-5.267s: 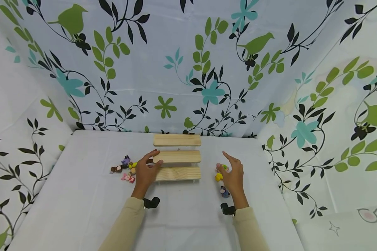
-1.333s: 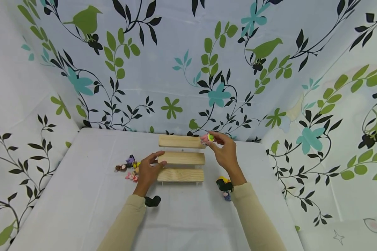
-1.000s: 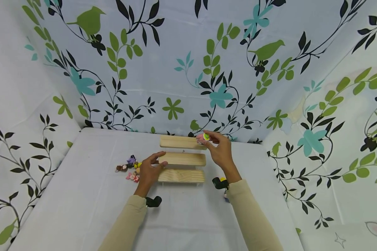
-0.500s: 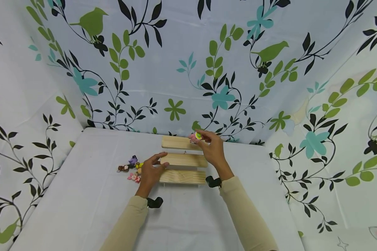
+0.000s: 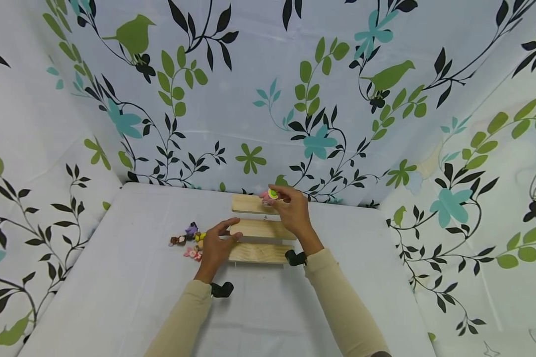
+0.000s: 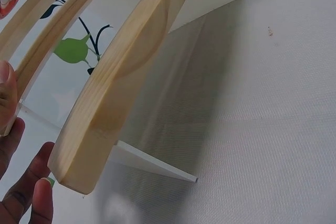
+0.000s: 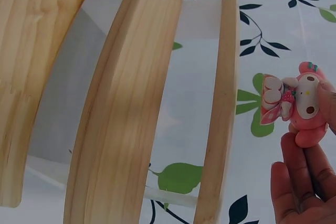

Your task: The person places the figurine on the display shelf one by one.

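Note:
A three-tier wooden display stand with white side supports stands on the white-covered table. My left hand grips the left end of its middle board, thumb on the near edge and a finger at the far edge. My right hand pinches a pink toy figurine with a white face and a hood. In the head view it hovers over the top board, and a yellow-green patch shows on it. The right wrist view shows a gap between the figurine's base and that board.
Several small toy figurines lie grouped left of the stand, partly behind my left hand. A patterned cloth with leaves and birds hangs along the table's far edge and sides. My right sleeve covers part of the table.
My right hand has picked up the pink figurine from the right-hand group and carried it left over the top board. My left hand stays on the stand. The view has shifted slightly.

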Motion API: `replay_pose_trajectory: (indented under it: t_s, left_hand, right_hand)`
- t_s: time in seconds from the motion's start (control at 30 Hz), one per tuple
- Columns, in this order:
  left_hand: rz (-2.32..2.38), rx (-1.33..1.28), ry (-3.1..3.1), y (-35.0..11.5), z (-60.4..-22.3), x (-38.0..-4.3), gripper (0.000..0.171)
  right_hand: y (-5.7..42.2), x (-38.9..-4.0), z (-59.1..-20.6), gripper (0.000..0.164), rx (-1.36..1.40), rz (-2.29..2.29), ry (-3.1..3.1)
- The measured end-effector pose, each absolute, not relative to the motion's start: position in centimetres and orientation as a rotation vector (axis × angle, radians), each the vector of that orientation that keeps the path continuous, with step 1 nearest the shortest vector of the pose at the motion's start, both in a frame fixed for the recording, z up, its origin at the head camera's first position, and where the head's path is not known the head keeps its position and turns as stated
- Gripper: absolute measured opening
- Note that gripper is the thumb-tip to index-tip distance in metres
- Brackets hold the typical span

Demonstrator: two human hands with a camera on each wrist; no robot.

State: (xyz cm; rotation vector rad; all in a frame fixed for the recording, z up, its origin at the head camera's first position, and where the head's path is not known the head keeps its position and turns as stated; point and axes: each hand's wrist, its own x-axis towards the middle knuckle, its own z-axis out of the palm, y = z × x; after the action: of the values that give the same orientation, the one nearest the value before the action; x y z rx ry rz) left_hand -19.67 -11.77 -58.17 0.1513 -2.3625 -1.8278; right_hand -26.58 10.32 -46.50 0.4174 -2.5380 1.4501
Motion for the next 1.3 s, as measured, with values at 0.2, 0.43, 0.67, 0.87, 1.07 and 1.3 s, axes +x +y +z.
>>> replay_pose_trajectory:
  t_s: [0.2, 0.43, 0.67, 0.87, 1.07, 1.3]
  left_hand:
    - [-1.833, 0.147, -2.355, -11.7, -58.1, -19.8, 0.042]
    - [-1.828, 0.144, -2.36, -11.7, -57.9, -19.7, 0.044]
    - [-1.814, 0.149, -2.36, -11.7, -57.9, -19.7, 0.044]
    - [-1.83, 0.171, -2.372, -11.6, -57.9, -19.6, 0.044]
    - [-1.825, 0.137, -2.365, -11.6, -58.0, -19.5, 0.044]
    - [-1.82, 0.101, -2.356, -11.7, -58.2, -19.3, 0.045]
  right_hand:
    - [9.9, -26.8, -46.8, 0.038, 0.387, 1.476, -2.578]
    - [10.0, -26.8, -47.5, 0.04, 0.445, 1.417, -2.603]
    - [10.0, -26.6, -47.6, 0.041, 0.472, 1.373, -2.598]
    - [9.9, -26.4, -47.9, 0.048, 0.44, 1.388, -2.596]
    - [10.2, -26.2, -47.9, 0.054, 0.423, 1.377, -2.608]
    - [11.5, -25.7, -47.7, 0.056, 0.405, 1.396, -2.573]
